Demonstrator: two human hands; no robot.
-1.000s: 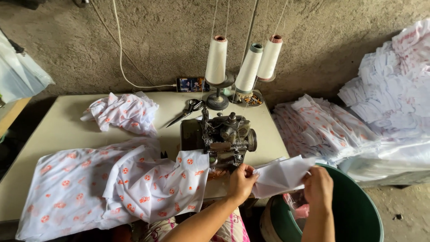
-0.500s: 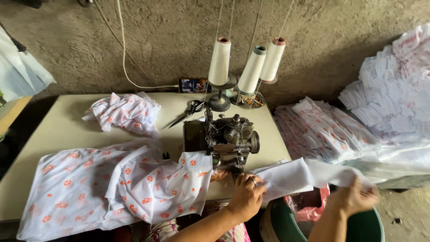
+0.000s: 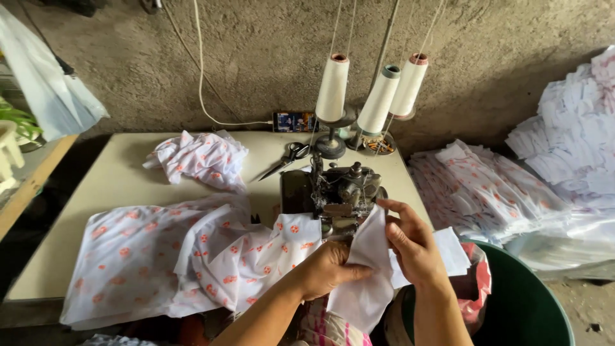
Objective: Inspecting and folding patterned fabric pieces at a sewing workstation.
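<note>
A person at a sewing table holds a white fabric piece [image 3: 365, 275] between both hands, just in front of a dark overlock sewing machine [image 3: 333, 192]. The left hand [image 3: 330, 269] is pinched shut on the cloth's lower edge; the right hand [image 3: 413, 247], close beside it, grips the upper edge with fingers [image 3: 394, 211] curled over it. Left of the left hand lies a spread of white cloth with orange print [image 3: 173, 256]. Beyond the hands stand three thread cones [image 3: 375, 93] and scissors [image 3: 288, 157]. A green tub [image 3: 522, 301] sits under the right hand.
</note>
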